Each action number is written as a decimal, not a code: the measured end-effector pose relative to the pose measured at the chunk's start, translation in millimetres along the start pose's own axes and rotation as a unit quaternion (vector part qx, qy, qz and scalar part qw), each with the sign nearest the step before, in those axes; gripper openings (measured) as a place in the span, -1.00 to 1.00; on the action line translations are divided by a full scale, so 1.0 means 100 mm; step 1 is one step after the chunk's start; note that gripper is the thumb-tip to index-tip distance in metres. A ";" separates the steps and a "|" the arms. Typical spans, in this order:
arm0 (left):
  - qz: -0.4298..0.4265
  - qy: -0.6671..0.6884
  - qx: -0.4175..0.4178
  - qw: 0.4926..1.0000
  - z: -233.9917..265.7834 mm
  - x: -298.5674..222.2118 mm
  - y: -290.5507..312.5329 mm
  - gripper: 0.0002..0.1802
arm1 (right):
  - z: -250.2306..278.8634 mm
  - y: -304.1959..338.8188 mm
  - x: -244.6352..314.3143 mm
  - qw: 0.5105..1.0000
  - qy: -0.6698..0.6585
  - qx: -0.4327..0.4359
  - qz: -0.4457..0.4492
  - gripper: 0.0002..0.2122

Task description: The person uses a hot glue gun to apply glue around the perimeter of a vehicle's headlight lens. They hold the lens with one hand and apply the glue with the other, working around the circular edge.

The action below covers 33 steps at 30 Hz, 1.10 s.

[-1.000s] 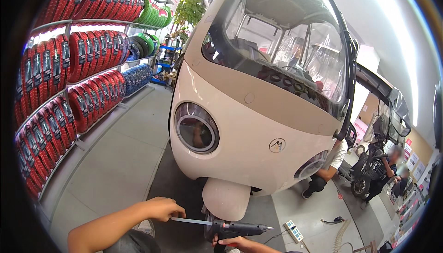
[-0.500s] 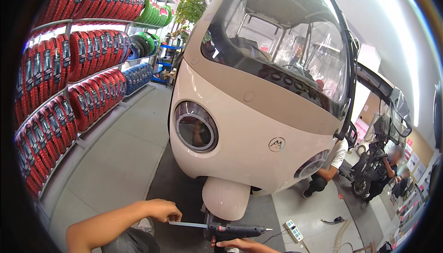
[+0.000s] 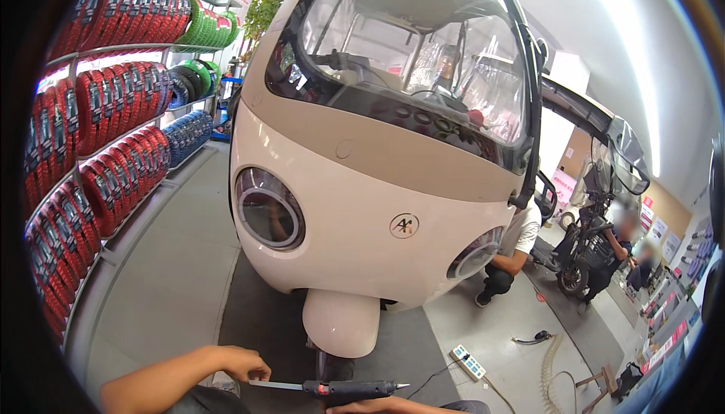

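Note:
My right hand (image 3: 368, 406), low in the picture, is closed around the underside of a black hot glue gun (image 3: 355, 389). Its metal nozzle points right. From the gun's rear end sticks out a pale glue stick (image 3: 281, 384). The stick's far left end is pinched in the fingers of my left hand (image 3: 245, 363). Just beyond the gun stands a cream and tan cabin tricycle (image 3: 343, 225), with a rounded front mudguard (image 3: 341, 323) and round headlights. The gun's handle is mostly hidden at the lower edge.
A white power strip (image 3: 468, 363) lies on the floor to the right, cords running from it. Farther right are a coiled cable (image 3: 550, 369) and a small wooden stool (image 3: 600, 385). A person (image 3: 521, 236) crouches beside the tricycle. Racks of red tyres (image 3: 121, 97) line the left.
The view has swung right, so the tricycle and floor items sit farther left in it. Both hands still hold the glue gun and stick, now lower and farther left in the picture.

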<state>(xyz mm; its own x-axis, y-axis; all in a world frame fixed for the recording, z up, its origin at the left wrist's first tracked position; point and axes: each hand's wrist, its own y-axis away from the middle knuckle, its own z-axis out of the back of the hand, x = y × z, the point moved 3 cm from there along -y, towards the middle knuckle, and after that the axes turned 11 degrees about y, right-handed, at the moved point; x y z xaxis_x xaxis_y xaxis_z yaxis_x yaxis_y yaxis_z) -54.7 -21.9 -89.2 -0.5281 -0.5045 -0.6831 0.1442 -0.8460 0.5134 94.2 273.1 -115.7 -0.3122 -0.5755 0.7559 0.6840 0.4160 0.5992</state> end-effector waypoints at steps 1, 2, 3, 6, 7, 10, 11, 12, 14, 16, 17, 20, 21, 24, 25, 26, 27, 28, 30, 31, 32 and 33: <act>-0.009 0.007 0.000 1.000 0.00 0.02 -0.04 -0.50 | -0.01 0.01 -0.01 1.000 0.004 0.000 0.000 -0.77; -0.002 0.002 0.003 1.000 -0.01 0.03 -0.07 -0.47 | 0.00 0.00 -0.01 1.000 0.007 0.000 0.000 -0.77; 0.000 -0.007 0.003 1.000 -0.01 0.04 -0.08 -0.46 | -0.02 0.00 -0.01 1.000 0.011 0.003 0.001 -0.78; -0.003 -0.029 0.009 1.000 -0.01 0.06 -0.09 -0.44 | -0.03 0.00 0.02 1.000 0.024 0.008 0.005 -0.78; 0.014 -0.029 0.004 0.999 0.00 0.07 -0.08 -0.42 | -0.05 0.00 0.02 1.000 0.030 0.007 0.006 -0.78; 0.049 -0.024 -0.019 0.998 0.00 0.08 -0.07 -0.37 | -0.07 -0.02 -0.01 0.999 0.008 -0.027 0.033 -0.79; 0.052 -0.019 -0.031 0.998 0.00 0.10 -0.06 -0.36 | -0.11 -0.03 -0.04 0.997 -0.015 -0.053 0.056 -0.80; 0.058 -0.015 -0.043 0.997 0.01 0.11 -0.05 -0.34 | -0.12 -0.04 -0.03 0.993 -0.039 -0.079 0.079 -0.81; 0.058 -0.023 -0.060 0.996 0.03 0.11 -0.02 -0.32 | -0.10 -0.05 -0.02 0.995 -0.046 -0.068 0.062 -0.82; 0.057 -0.031 -0.073 0.995 0.06 0.08 0.00 -0.30 | -0.07 -0.08 -0.04 0.995 -0.068 -0.058 0.041 -0.83; 0.056 -0.033 -0.077 0.995 0.08 0.06 -0.01 -0.30 | -0.07 -0.14 -0.09 0.995 -0.086 -0.052 0.028 -0.84; 0.059 -0.036 -0.094 0.993 0.10 0.01 0.05 -0.31 | -0.07 -0.15 -0.02 0.989 -0.134 -0.021 0.051 -0.85; 0.058 -0.035 -0.101 0.993 0.10 0.00 0.06 -0.31 | -0.04 -0.11 0.05 0.987 -0.148 -0.009 0.066 -0.84; 0.056 -0.053 -0.117 0.990 0.12 -0.02 0.09 -0.32 | 0.00 0.03 0.28 0.975 -0.193 0.036 0.107 -0.80; 0.053 -0.047 -0.122 0.990 0.14 -0.01 0.08 -0.33 | 0.01 0.06 0.33 0.975 -0.194 0.035 0.103 -0.81; 0.059 -0.041 -0.129 0.989 0.13 -0.01 0.10 -0.32 | 0.02 0.09 0.38 0.975 -0.195 0.034 0.098 -0.81; 0.063 -0.037 -0.138 0.988 0.16 -0.04 0.11 -0.32 | 0.03 0.11 0.40 0.976 -0.193 0.030 0.095 -0.81; 0.066 -0.023 -0.141 0.987 0.17 -0.03 0.12 -0.28 | 0.02 0.08 0.35 0.976 -0.196 0.031 0.095 -0.82; 0.067 -0.005 -0.144 0.987 0.17 -0.02 0.12 -0.26 | 0.03 0.02 0.29 0.976 -0.190 0.029 0.106 -0.82; 0.068 0.003 -0.145 0.987 0.19 -0.03 0.13 -0.25 | 0.03 0.00 0.28 0.976 -0.187 0.028 0.112 -0.82; 0.073 0.005 -0.145 0.987 0.20 -0.05 0.14 -0.23 | 0.02 0.00 0.27 0.975 -0.192 0.028 0.109 -0.82; 0.072 0.007 -0.142 0.987 0.21 -0.10 0.16 -0.23 | 0.02 0.00 0.27 0.974 -0.197 0.027 0.107 -0.82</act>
<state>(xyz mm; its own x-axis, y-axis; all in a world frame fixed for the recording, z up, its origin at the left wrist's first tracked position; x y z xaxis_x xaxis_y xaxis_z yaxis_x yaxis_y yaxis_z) -64.7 -26.3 -63.2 -0.4735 -0.6245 -0.6212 0.4473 -0.7780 0.4411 84.8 258.7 -94.7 -0.4026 -0.1612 0.9011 0.7282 0.5400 0.4219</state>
